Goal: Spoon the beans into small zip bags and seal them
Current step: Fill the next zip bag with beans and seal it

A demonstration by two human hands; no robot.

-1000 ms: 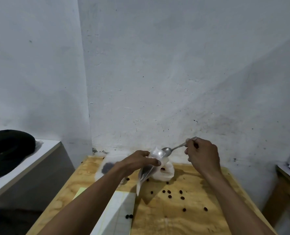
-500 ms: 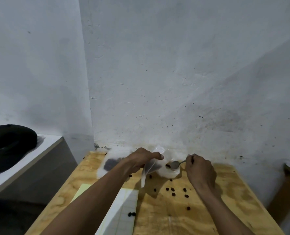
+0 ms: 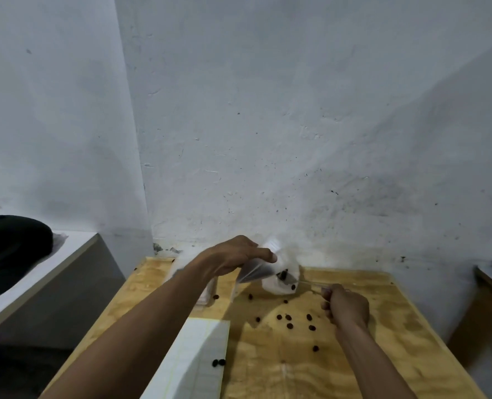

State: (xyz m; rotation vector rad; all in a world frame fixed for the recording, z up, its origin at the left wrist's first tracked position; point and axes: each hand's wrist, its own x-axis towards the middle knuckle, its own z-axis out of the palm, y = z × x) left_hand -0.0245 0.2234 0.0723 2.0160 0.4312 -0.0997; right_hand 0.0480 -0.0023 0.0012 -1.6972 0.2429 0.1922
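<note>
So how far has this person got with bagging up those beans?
Partway, at best. No sealed bag is plain to see. In hand: the left hand holds a small zip bag up, unsealed, while the right hand dips a spoon into the white bowl of beans. Left to do: filling and sealing this bag, and loose beans lie scattered on the plywood table.
</note>
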